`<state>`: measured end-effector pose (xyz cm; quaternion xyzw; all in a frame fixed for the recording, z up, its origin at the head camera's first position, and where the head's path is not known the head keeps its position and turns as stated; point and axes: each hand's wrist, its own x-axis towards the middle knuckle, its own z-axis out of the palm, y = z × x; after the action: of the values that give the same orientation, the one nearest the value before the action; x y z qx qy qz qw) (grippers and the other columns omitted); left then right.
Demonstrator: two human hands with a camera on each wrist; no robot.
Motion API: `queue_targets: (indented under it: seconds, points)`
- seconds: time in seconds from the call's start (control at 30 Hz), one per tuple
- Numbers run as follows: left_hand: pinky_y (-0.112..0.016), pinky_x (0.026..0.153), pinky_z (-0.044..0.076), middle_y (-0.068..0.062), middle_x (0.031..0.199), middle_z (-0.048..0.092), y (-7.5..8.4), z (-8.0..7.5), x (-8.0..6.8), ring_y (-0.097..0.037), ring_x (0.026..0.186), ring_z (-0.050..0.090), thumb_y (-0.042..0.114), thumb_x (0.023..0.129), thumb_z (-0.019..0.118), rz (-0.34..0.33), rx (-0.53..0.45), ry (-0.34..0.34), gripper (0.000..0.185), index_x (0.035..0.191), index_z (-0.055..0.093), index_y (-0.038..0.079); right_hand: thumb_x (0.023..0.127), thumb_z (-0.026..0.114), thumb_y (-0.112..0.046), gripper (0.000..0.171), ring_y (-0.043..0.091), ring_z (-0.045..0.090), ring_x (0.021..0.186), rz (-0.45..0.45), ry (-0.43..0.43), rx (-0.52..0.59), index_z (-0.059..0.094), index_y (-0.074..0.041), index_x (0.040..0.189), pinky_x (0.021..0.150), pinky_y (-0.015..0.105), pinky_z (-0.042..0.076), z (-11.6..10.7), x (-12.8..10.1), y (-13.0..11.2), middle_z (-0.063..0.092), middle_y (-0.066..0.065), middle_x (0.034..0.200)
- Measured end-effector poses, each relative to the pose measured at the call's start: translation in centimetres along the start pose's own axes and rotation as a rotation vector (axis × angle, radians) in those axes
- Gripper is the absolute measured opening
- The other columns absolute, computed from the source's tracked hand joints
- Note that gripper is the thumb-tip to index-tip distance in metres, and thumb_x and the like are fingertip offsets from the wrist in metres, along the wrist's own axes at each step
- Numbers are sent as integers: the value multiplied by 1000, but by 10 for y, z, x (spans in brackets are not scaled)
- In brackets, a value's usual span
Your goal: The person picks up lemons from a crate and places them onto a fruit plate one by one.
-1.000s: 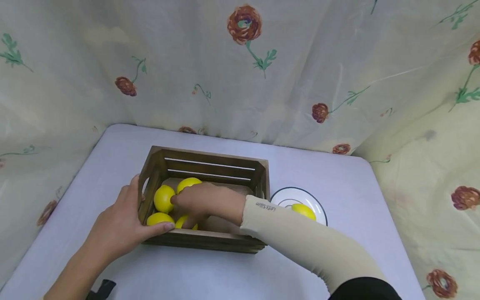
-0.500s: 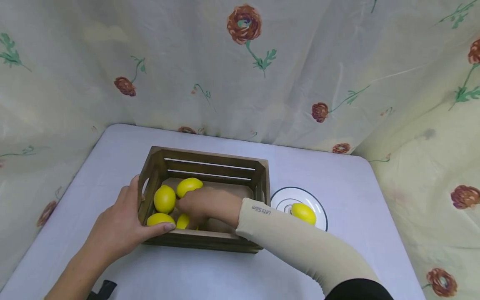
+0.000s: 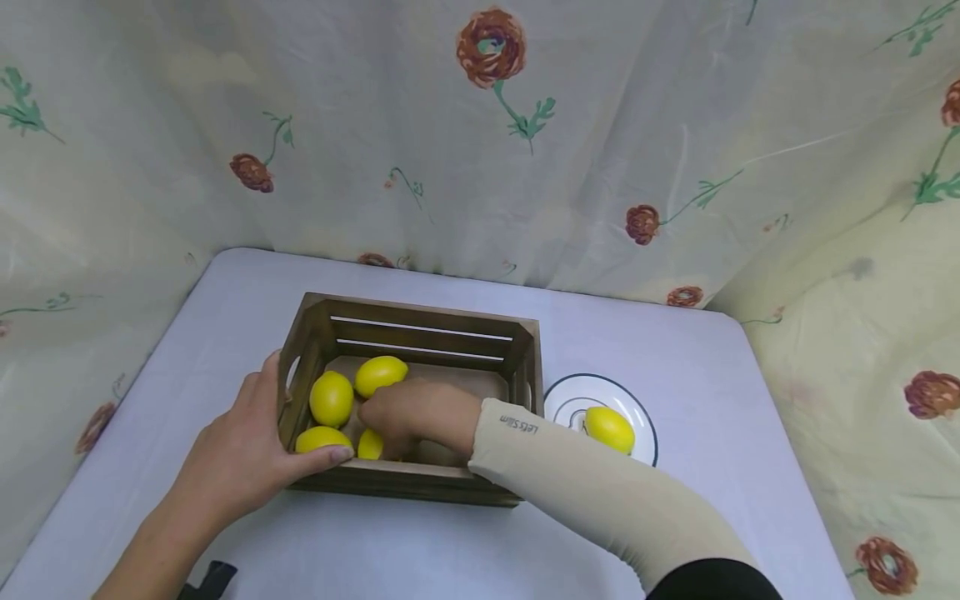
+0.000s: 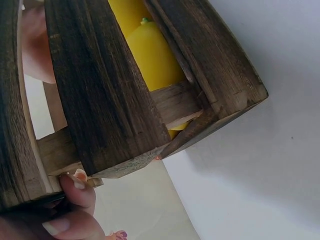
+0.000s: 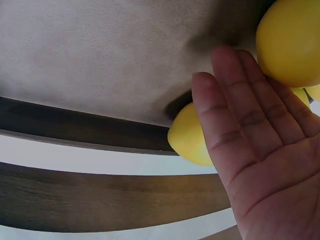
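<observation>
A brown slatted wooden crate (image 3: pixel 420 479) stands on the table with several yellow lemons (image 3: pixel 331 399) in its left half. My left hand (image 3: pixel 232 450) grips the crate's left end, its thumb over the front rim. In the left wrist view, fingertips (image 4: pixel 77 187) curl at the slats. Inside the crate is my right hand (image 3: pixel 420 415), reaching down among the lemons. The right wrist view shows its fingers straight and the palm bare, with one lemon (image 5: pixel 190 137) partly behind the index finger and another lemon (image 5: pixel 292 42) by the other fingers.
Right of the crate, a white plate (image 3: pixel 573 387) with a dark rim carries one lemon (image 3: pixel 609 429), close above the right sleeve (image 3: pixel 592 475). A black object (image 3: pixel 210 579) shows at the lower left edge. Flowered curtain (image 3: pixel 420 125) surrounds the white table (image 3: pixel 645 342).
My right hand has shifted slightly right and towards me inside the crate, uncovering more of the back lemon. The right forearm has lowered, showing more of the plate's lemon. My left hand keeps its grip.
</observation>
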<state>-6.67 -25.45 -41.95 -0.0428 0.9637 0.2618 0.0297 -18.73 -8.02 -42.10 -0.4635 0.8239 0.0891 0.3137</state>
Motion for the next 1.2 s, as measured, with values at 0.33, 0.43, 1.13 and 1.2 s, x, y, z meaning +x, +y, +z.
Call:
queue_targets:
  seconds: [0.33,0.43,1.13,1.2]
  points:
    - [-63,77,56,-33,154,33,-1,1,1,-50,102,64,89,71,69,-9,20,-18,146,165,0,1,90,83,-23,24,14,55,76,18,-13,-1,64,-17,104,67,29,47,0,0,0,60,-4,86]
    - [-63,77,56,-34,155,32,-1,1,1,-50,102,64,90,71,69,-10,23,-19,147,164,1,-1,90,82,-22,24,14,54,75,17,-14,-10,63,-17,103,67,29,47,0,1,-1,59,-4,85]
    - [-62,76,56,-31,151,36,-2,0,0,-46,100,65,89,71,70,-11,0,-8,144,166,1,5,88,84,-18,20,13,54,70,-39,41,-12,65,-16,93,63,27,46,0,2,-2,59,-4,78]
    - [-62,77,56,-31,152,36,-1,1,0,-46,100,65,88,71,71,-14,1,-11,145,165,1,4,88,85,-19,21,13,54,70,-38,47,-5,65,-17,94,63,27,46,-1,1,-2,59,-4,78]
